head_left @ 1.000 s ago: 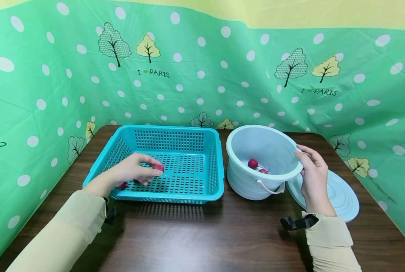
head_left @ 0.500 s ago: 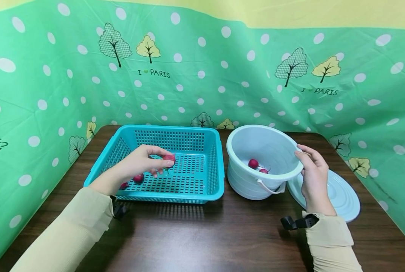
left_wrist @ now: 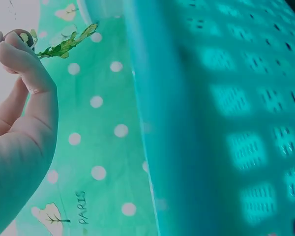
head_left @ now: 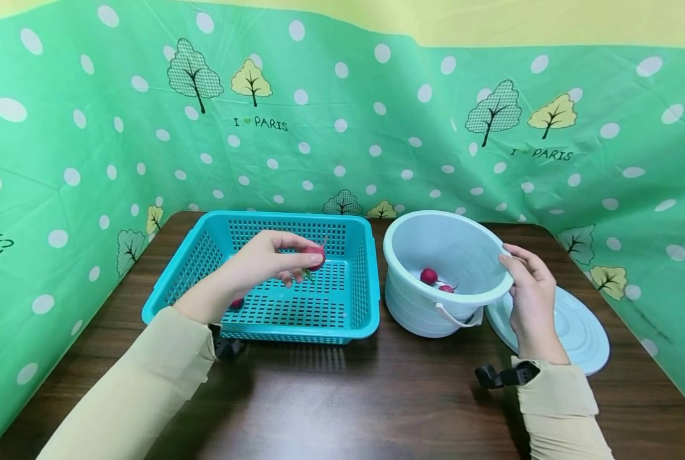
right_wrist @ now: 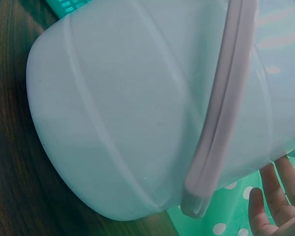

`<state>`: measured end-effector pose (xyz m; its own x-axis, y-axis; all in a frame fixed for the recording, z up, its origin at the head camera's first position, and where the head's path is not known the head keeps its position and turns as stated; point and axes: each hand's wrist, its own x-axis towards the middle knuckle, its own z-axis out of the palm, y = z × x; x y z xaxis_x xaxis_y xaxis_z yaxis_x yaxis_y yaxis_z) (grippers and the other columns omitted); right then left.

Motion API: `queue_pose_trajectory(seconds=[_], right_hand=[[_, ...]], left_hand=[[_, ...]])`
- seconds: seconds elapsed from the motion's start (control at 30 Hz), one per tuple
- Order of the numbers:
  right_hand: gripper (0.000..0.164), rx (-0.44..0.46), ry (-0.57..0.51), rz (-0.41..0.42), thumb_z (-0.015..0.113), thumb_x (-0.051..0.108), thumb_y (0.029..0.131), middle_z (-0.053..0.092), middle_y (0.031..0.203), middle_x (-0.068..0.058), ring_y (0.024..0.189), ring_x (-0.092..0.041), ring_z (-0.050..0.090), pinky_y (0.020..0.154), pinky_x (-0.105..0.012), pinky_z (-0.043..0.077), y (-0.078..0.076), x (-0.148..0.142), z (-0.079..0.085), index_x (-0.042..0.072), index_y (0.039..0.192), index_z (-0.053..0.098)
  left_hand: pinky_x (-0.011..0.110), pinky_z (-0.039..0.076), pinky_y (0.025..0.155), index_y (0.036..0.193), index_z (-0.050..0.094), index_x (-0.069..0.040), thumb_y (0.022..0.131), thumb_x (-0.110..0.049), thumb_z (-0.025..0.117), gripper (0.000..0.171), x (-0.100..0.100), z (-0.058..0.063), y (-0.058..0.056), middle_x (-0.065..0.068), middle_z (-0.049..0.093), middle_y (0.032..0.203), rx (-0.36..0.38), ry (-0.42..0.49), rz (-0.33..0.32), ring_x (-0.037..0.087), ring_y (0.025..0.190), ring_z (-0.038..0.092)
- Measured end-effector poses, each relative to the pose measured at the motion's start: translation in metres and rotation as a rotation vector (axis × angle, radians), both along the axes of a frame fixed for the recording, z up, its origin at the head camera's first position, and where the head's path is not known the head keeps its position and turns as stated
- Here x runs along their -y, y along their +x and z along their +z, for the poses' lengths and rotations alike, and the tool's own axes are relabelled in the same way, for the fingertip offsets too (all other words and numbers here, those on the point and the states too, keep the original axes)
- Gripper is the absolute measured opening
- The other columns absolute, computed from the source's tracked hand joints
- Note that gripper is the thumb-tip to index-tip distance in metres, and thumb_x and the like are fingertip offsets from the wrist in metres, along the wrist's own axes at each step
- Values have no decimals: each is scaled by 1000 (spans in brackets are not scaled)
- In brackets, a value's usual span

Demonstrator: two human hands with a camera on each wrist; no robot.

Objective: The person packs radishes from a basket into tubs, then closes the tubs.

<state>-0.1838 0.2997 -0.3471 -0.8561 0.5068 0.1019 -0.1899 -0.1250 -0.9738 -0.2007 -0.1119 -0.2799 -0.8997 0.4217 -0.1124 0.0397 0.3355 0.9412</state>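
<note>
My left hand pinches a red radish between thumb and fingers, over the right half of the teal mesh basket. Short green leaves trail from this radish in the left wrist view. Another radish lies in the basket's near left part, partly covered by my wrist. My right hand grips the right rim of a pale blue bucket, thumb on the near side. Inside the bucket lie a round radish and a second radish, half hidden by the near wall.
Behind my right wrist a pale blue lid lies flat on the dark wooden table. The bucket's light handle hangs down its near side. A green dotted cloth closes off the back and sides.
My left hand has lifted the radish from the basket's left part and carried it up and right. My right hand and the bucket have stayed in place.
</note>
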Motion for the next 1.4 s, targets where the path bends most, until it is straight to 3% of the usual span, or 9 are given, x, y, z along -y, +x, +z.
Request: queue_pose_trajectory(seconds=[0.43, 0.67, 0.93, 1.4], right_hand=[[19, -11, 8, -4, 65, 8, 93, 66, 89, 7, 75, -8, 62, 61, -17, 50, 0, 0, 0, 11, 111, 71], [19, 0, 17, -5, 66, 12, 93, 66, 90, 5, 73, -7, 61, 59, -17, 50, 0, 0, -1, 11, 111, 71], [19, 6, 4, -8, 68, 12, 92, 67, 93, 4, 78, -8, 62, 62, -17, 51, 0, 0, 1, 11, 112, 71], [22, 13, -1, -6, 69, 14, 92, 66, 94, 2, 78, -8, 63, 62, -16, 52, 0, 0, 2, 11, 113, 71]], left_hand=[[30, 51, 65, 113, 74, -15, 90, -31, 74, 28, -28, 21, -3, 8, 65, 88, -48, 96, -42, 19, 66, 54], [31, 50, 65, 109, 75, -21, 88, -36, 76, 27, -47, 30, -8, 6, 64, 85, -77, 82, -50, 19, 65, 53], [29, 49, 63, 111, 75, -19, 89, -35, 75, 28, -67, 38, -12, 2, 67, 107, -96, 103, -74, 18, 58, 47], [24, 45, 60, 110, 76, -17, 89, -32, 74, 25, -103, 42, -22, 0, 71, 104, -114, 125, -136, 17, 59, 47]])
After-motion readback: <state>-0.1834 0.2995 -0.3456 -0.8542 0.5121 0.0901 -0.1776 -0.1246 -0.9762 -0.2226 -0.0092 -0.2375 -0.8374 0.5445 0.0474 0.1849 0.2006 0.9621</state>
